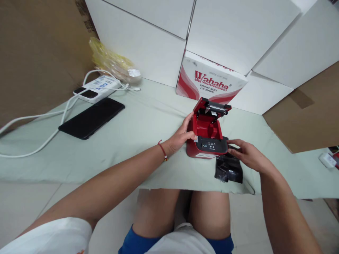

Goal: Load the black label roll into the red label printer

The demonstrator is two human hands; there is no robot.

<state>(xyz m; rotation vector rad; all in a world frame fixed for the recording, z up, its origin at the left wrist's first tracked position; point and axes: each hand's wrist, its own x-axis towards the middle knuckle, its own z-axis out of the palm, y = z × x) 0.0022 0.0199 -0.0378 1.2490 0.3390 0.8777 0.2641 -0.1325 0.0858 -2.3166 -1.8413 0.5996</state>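
A small red and black thermal printer [190, 150] stands on the table with its lid [202, 105] raised. Its red inner bay is visible, and a roller shows under the lid. My left hand [180, 138] grips the printer's left side, thumb at the front corner beside a small pale tab. At the right front corner, the bent fingers of my right hand [250, 155] close on the printer's edge; their tips are partly hidden. Below them lies a crumpled black plastic wrapper [229, 171], close to the table's front edge.
Behind the printer stands a red and white water carton [209, 83] against white boxes [219, 28]. To the left lie a black phone [91, 118], a white power strip [106, 86] with white cables [66, 109], and a yellowish plastic bag [111, 58]. Brown cardboard [309, 106] borders the right side.
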